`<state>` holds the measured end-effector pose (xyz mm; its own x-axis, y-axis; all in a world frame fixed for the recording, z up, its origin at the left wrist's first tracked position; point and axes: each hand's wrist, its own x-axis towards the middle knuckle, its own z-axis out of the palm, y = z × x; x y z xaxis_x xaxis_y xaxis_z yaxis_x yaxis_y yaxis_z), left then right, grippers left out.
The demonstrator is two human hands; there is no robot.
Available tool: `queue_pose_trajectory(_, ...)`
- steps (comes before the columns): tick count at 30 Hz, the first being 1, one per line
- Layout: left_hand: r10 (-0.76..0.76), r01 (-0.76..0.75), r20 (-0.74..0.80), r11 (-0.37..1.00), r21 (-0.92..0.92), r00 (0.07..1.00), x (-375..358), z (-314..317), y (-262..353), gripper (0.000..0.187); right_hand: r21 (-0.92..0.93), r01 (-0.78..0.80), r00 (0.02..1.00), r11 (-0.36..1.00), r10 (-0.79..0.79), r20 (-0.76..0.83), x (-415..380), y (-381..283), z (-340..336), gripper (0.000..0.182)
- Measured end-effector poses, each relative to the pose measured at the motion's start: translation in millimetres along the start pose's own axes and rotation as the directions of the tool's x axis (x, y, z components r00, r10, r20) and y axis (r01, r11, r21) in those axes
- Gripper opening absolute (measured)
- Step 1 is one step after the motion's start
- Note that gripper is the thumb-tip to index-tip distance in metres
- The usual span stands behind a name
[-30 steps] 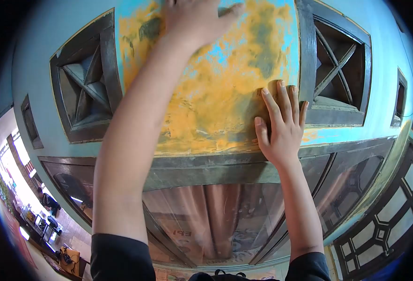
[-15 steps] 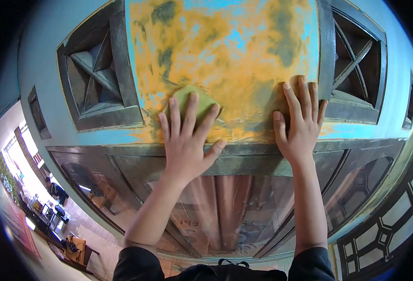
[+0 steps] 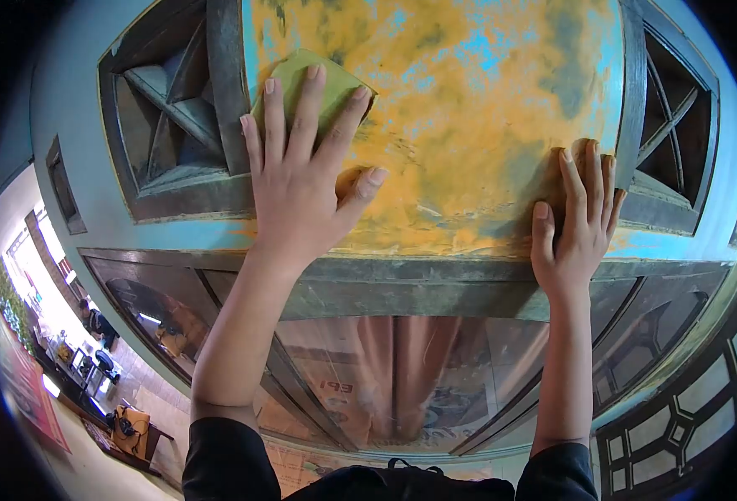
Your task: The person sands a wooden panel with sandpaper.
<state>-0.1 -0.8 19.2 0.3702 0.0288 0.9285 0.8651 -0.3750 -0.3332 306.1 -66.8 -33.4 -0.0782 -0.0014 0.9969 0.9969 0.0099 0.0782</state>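
Observation:
My left hand [image 3: 297, 188] holds a yellow-green sheet of sandpaper [image 3: 328, 83] flat against the wall panel, its fingers spread over the sheet and the thumb out to the side. The panel [image 3: 452, 142] is patchy orange and grey, with light blue showing through. Lower on the right, my right hand [image 3: 577, 225] rests on the same panel with its fingers stretched upward and nothing in it. The sheet's underside is hidden against the wall.
Dark wooden vents with crossed bars flank the panel, one at left [image 3: 176, 108] and one at right [image 3: 669, 117]. A wooden beam [image 3: 418, 288] runs below, over glazed doors [image 3: 418, 376]. A person [image 3: 98, 324] is low down in the room at far left.
My left hand has slid the sandpaper up and to the left across the panel. The right hand stays on the panel near the right vent. The view has shifted slightly.

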Motion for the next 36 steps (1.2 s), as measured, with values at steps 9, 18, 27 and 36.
queue_pose_trajectory(9,0.035,-0.036,-0.041,0.999,-0.023,0.999,7,4,-10,0.066,0.006,0.0,1.0,1.0,0.0,-0.012,0,-1,2,0.05)
queue_pose_trajectory(18,0.089,-0.083,0.123,0.995,-0.052,0.988,-54,0,-8,0.065,-0.006,0.01,0.999,1.0,-0.01,-0.031,-2,0,4,0.049)
queue_pose_trajectory(27,0.064,-0.054,0.137,0.995,-0.079,0.988,-68,3,8,0.067,-0.014,0.019,1.0,1.0,-0.019,-0.024,-6,1,4,0.051)
queue_pose_trajectory(36,-0.094,0.114,0.215,0.99,-0.081,0.972,-107,2,7,0.07,-0.066,0.019,1.0,0.998,-0.02,-0.013,-14,3,5,0.054)
